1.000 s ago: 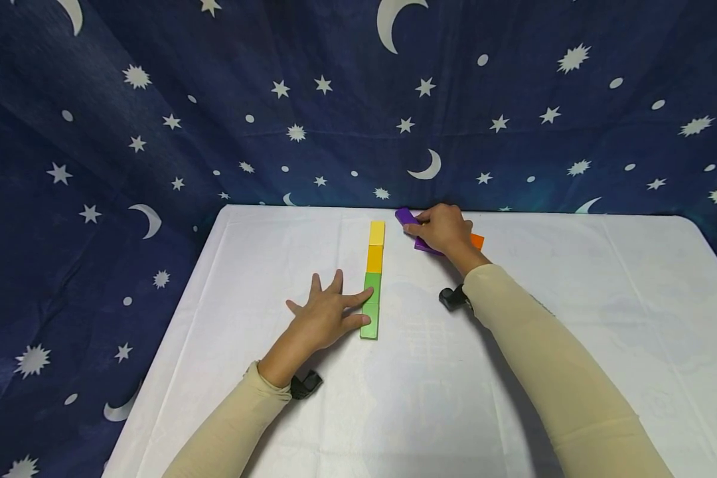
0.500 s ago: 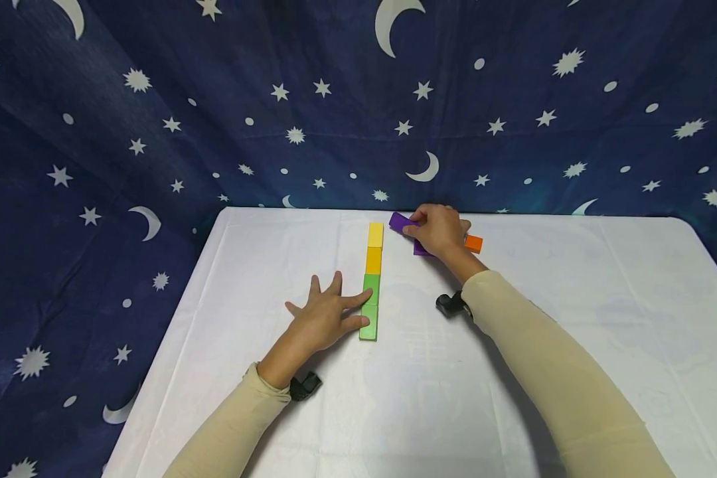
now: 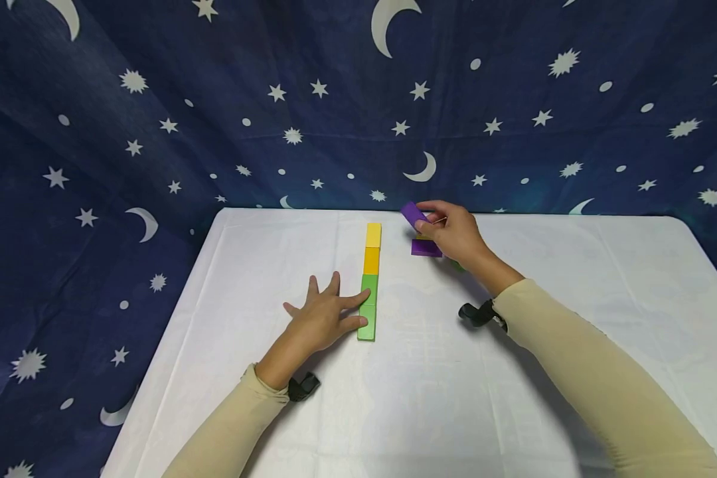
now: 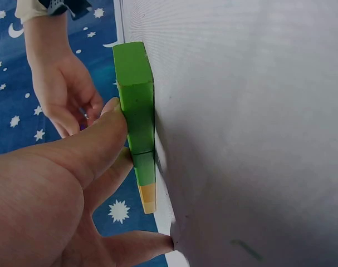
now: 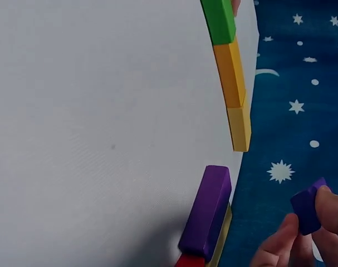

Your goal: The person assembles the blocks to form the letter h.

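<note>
My left hand [image 3: 319,322] spreads its fingers beside a straight row of blocks, thumb and index fingertip resting on the two green blocks [image 3: 367,325] at the near end. Farther along that row come an orange-yellow block [image 3: 371,261] and a pale yellow block [image 3: 373,235]. Thumb and fingers of my right hand [image 3: 461,236] pinch a purple block [image 3: 414,215], tilted, near the table's back edge. Below it lies a second purple block [image 3: 426,247]. In the right wrist view, the held purple block [image 5: 307,210] shows against the blue cloth, away from the lying one.
By the lying purple block, a yellow block [image 5: 225,228] and a red block [image 5: 190,261] show partly in the right wrist view. A bit of green [image 3: 458,265] peeks from under my right hand. A starry blue cloth [image 3: 311,146] hangs behind the white table [image 3: 424,398].
My right hand has drawn up and rightward with the purple block, baring more of the lying purple one and some yellow. The orange block is now hidden behind it. My left hand stays put.
</note>
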`<move>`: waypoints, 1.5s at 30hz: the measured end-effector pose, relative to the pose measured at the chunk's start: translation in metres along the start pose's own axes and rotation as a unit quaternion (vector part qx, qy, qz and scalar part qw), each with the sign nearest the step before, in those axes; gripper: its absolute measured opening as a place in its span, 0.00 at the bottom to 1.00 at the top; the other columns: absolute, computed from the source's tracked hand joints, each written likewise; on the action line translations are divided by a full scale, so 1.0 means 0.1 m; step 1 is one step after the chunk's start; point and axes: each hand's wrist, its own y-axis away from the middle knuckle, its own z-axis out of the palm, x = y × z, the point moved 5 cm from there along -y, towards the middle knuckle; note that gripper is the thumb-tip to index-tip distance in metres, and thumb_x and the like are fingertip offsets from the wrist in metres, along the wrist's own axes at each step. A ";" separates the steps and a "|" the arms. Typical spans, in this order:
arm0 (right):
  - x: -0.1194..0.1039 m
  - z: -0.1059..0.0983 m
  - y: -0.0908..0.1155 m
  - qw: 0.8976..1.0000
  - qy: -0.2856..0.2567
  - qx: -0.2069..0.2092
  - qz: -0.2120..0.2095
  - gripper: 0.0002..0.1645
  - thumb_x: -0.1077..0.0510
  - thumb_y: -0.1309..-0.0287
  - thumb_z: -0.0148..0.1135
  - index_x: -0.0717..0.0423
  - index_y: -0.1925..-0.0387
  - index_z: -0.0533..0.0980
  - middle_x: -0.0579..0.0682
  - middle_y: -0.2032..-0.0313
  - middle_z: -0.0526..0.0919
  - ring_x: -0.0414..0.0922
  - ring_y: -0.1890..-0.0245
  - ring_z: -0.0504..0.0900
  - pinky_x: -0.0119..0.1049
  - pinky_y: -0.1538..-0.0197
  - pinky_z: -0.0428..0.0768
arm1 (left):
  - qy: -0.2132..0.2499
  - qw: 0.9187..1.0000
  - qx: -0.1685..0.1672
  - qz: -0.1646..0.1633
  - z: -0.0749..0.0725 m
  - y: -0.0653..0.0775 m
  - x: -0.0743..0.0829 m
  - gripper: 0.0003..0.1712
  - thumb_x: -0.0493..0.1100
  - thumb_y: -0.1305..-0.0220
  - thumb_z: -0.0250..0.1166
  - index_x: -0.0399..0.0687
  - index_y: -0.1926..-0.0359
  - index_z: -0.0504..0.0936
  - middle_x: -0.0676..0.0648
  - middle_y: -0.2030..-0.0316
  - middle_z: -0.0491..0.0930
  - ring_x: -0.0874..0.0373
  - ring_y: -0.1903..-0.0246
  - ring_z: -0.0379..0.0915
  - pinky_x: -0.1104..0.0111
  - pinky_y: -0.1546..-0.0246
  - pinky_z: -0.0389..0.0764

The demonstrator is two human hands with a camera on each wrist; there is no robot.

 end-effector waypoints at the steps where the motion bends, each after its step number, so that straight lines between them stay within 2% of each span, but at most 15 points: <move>1: 0.01 -0.02 0.02 1.000 -0.001 -0.010 0.005 0.30 0.51 0.32 0.66 0.40 0.30 0.73 0.53 0.51 0.79 0.49 0.53 0.76 0.40 0.52 0.78 | 0.000 1.000 0.000 0.000 0.00 0.00 0.00 0.34 0.67 0.36 0.65 0.84 0.30 0.69 0.39 0.20 0.49 0.25 0.23 0.32 0.13 0.47 0.45; 4: 0.05 -0.05 0.10 0.999 -0.020 -0.046 0.008 0.34 0.52 0.31 0.65 0.34 0.26 0.68 0.54 0.53 0.77 0.49 0.56 0.75 0.38 0.59 0.78 | 0.002 1.000 -0.001 -0.002 0.01 0.00 -0.01 0.34 0.67 0.36 0.65 0.84 0.30 0.69 0.39 0.20 0.49 0.25 0.22 0.32 0.13 0.47 0.44; 6: 0.08 -0.05 0.15 0.996 -0.044 -0.081 0.002 0.38 0.55 0.29 0.63 0.32 0.23 0.63 0.55 0.54 0.75 0.50 0.58 0.76 0.37 0.59 0.79 | 0.003 1.000 -0.001 -0.003 0.01 0.01 -0.02 0.34 0.67 0.36 0.65 0.84 0.30 0.69 0.39 0.20 0.49 0.25 0.22 0.31 0.13 0.47 0.44; 10: 0.15 0.01 0.27 0.981 -0.110 -0.160 0.016 0.41 0.60 0.26 0.57 0.30 0.21 0.55 0.58 0.54 0.69 0.54 0.56 0.77 0.38 0.51 0.83 | 0.005 1.000 -0.001 -0.007 0.01 0.01 -0.02 0.34 0.67 0.37 0.66 0.84 0.30 0.69 0.39 0.19 0.49 0.25 0.22 0.31 0.13 0.47 0.43; 14: 0.22 0.06 0.38 0.966 -0.156 -0.202 0.050 0.38 0.63 0.25 0.54 0.33 0.22 0.58 0.58 0.52 0.67 0.56 0.49 0.79 0.38 0.47 0.84 | 0.005 1.000 -0.001 -0.006 0.01 0.01 -0.02 0.34 0.67 0.37 0.66 0.83 0.30 0.69 0.39 0.20 0.49 0.25 0.22 0.31 0.13 0.47 0.43; 18: 0.28 0.04 0.48 0.960 -0.187 -0.199 0.066 0.33 0.64 0.27 0.57 0.43 0.27 0.61 0.56 0.56 0.65 0.56 0.50 0.83 0.39 0.49 0.87 | 0.004 1.000 0.001 -0.002 0.01 0.01 -0.01 0.34 0.67 0.37 0.66 0.83 0.30 0.69 0.39 0.20 0.49 0.25 0.22 0.31 0.13 0.47 0.43; 20: 0.31 0.02 0.53 0.962 -0.181 -0.193 0.061 0.33 0.63 0.29 0.61 0.48 0.28 0.61 0.56 0.59 0.66 0.55 0.53 0.84 0.39 0.51 0.87 | 0.003 1.000 0.002 0.000 0.01 0.01 -0.01 0.34 0.67 0.37 0.66 0.83 0.30 0.69 0.39 0.20 0.49 0.25 0.23 0.31 0.13 0.47 0.43; 24: 0.35 0.00 0.64 0.970 -0.148 -0.188 0.046 0.34 0.59 0.34 0.68 0.52 0.32 0.64 0.57 0.63 0.78 0.53 0.59 0.84 0.40 0.53 0.87 | 0.002 1.000 0.003 0.001 0.00 0.01 0.00 0.34 0.67 0.36 0.65 0.83 0.30 0.69 0.39 0.20 0.49 0.25 0.23 0.32 0.13 0.47 0.43; 27: 0.37 0.00 0.73 0.975 -0.125 -0.182 0.041 0.34 0.57 0.38 0.72 0.53 0.34 0.69 0.60 0.58 0.81 0.52 0.61 0.85 0.40 0.53 0.87 | 0.004 1.000 0.001 -0.001 0.00 0.01 -0.01 0.34 0.67 0.37 0.65 0.83 0.30 0.69 0.39 0.20 0.49 0.25 0.22 0.31 0.13 0.47 0.43; 32: 0.39 0.02 0.88 0.978 -0.101 -0.179 0.036 0.30 0.55 0.40 0.74 0.55 0.38 0.74 0.62 0.48 0.75 0.50 0.60 0.87 0.39 0.54 0.88 | 0.004 1.000 -0.001 -0.005 0.01 0.01 -0.01 0.34 0.67 0.37 0.66 0.84 0.30 0.69 0.39 0.19 0.49 0.26 0.22 0.31 0.13 0.47 0.43; 39: 0.41 0.06 1.04 0.976 -0.093 -0.194 0.029 0.25 0.57 0.39 0.72 0.58 0.42 0.77 0.61 0.49 0.77 0.49 0.62 0.89 0.37 0.55 0.88 | 0.005 1.000 -0.003 -0.004 0.00 0.00 -0.01 0.34 0.67 0.37 0.65 0.84 0.30 0.69 0.39 0.19 0.49 0.26 0.22 0.31 0.13 0.47 0.43; 45: 0.47 0.09 1.11 0.979 -0.061 -0.192 0.018 0.23 0.57 0.40 0.74 0.57 0.45 0.80 0.59 0.53 0.81 0.47 0.66 0.89 0.35 0.59 0.87 | 0.004 1.000 -0.004 -0.001 0.00 0.00 -0.01 0.34 0.68 0.36 0.65 0.83 0.30 0.69 0.39 0.20 0.49 0.25 0.22 0.31 0.13 0.47 0.43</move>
